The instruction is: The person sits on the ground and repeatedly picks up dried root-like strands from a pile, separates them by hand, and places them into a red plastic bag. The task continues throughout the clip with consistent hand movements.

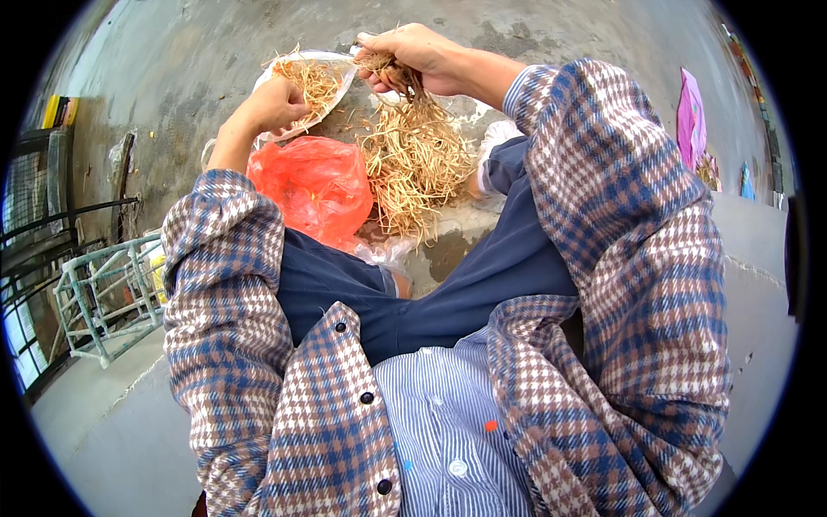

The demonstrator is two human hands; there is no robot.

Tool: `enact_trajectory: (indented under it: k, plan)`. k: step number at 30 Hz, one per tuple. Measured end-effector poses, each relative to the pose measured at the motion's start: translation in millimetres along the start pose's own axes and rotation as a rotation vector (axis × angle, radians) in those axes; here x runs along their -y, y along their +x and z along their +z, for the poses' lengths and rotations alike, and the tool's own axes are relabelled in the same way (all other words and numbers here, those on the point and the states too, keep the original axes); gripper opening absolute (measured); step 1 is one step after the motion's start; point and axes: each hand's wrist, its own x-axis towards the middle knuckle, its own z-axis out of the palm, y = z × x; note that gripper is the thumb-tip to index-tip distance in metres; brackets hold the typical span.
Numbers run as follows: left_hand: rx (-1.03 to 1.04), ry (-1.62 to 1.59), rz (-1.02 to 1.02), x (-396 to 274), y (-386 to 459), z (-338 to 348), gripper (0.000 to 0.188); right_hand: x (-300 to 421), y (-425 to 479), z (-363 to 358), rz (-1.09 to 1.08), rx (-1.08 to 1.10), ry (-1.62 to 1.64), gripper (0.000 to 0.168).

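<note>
My right hand (410, 61) is closed around a bundle of brown fibrous roots, above a large pile of pale dried roots (420, 158) on the floor between my feet. My left hand (274, 106) reaches over a white plastic bag (336, 106) that holds thin yellowish roots (313, 81); its fingers are bent downward, and whether they pinch anything is hidden. An open red plastic bag (313, 187) lies below my left hand, beside the pile. Its inside looks mostly empty, with a few small bits in it.
Clear plastic covers wrap both my feet (494, 145). A pale green metal rack (97, 297) stands at the left, near a dark metal frame (52, 220). Pink cloth or plastic (691, 119) lies at the right, with a small blue item (747, 181) beyond.
</note>
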Motion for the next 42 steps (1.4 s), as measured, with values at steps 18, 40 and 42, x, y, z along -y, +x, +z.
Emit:
enact_trajectory:
  k: [18,40,42]
  plan:
    - [-0.121,-0.94,0.289,-83.2,0.4,41.7,0.033,-10.1,-0.4,-10.8,-0.054,0.146,0.163,0.023]
    - [-0.366,-0.652,0.419,-79.3,-4.3,27.7,0.028,8.0,-6.1,-19.2,-0.089,0.024,-0.402,0.036]
    - [-0.385,-0.62,0.427,-79.3,-5.5,27.3,0.027,7.1,-6.7,-20.5,-0.123,0.033,-0.433,0.037]
